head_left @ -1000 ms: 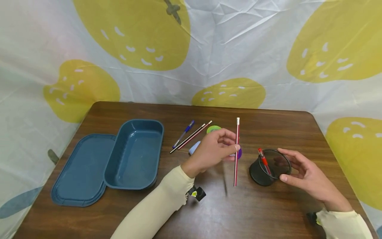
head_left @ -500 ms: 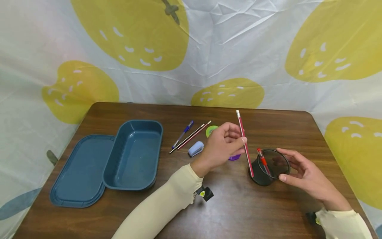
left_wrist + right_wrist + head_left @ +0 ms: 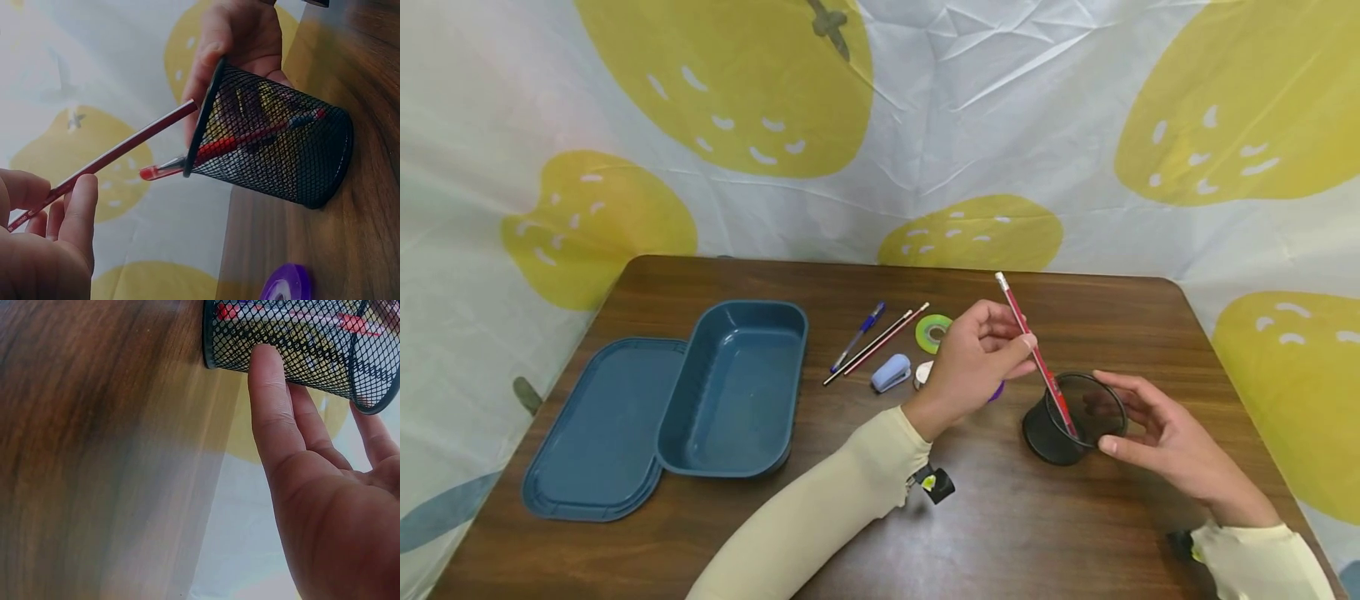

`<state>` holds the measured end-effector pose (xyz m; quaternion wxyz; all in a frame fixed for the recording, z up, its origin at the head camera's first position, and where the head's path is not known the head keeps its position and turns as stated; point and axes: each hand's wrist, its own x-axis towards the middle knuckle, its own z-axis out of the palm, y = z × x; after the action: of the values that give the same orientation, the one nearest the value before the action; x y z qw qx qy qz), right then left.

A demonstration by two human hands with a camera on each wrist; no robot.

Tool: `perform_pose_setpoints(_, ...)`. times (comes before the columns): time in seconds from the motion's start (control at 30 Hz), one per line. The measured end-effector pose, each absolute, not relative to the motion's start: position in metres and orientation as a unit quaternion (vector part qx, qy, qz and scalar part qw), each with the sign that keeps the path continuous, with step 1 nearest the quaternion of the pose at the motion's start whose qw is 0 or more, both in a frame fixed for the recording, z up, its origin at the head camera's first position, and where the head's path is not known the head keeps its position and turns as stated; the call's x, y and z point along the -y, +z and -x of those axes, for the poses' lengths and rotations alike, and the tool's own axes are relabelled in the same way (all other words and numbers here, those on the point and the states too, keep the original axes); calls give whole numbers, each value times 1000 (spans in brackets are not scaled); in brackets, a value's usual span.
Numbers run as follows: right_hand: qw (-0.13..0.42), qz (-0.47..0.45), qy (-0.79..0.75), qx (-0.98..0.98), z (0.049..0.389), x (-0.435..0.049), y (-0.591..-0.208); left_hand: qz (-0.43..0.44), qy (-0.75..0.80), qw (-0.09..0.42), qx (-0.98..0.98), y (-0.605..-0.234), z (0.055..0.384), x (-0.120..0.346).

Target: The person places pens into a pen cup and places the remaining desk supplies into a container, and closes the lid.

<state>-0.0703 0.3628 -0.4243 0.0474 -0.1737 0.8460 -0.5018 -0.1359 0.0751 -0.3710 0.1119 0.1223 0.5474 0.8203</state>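
Observation:
Between thumb and fingers, my left hand (image 3: 973, 358) pinches a red striped pencil (image 3: 1013, 302) with its white-tipped end up. The pencil slants down to the right, and in the left wrist view its lower end is right at the rim of a black mesh pen cup (image 3: 262, 125). A red pen (image 3: 215, 150) leans inside that cup, its cap poking past the rim. My right hand (image 3: 1172, 442) holds the cup from the right, thumb at the near rim and fingers round the far side. The cup stands tilted toward that hand in the head view.
A blue container (image 3: 737, 392) overlaps its lid (image 3: 602, 425) at left. Mid-table lie a blue pen (image 3: 868, 325), a black pencil (image 3: 868, 347), a red pencil (image 3: 887, 340), a light-blue stapler (image 3: 891, 373) and a green tape roll (image 3: 924, 337). A purple roll (image 3: 303, 284) is partly hidden.
My left hand has carried the pencil rightward to the cup, tilting it from near upright to a slant. The stapler and green roll have come into fuller view. The right hand stays at the cup.

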Motion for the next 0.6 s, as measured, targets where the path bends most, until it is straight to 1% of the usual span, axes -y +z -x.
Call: perform_pose_setpoints(0.6,50,185,-517,-835,72,-364,-425,-164,745,117,-636,-387,133,-81)
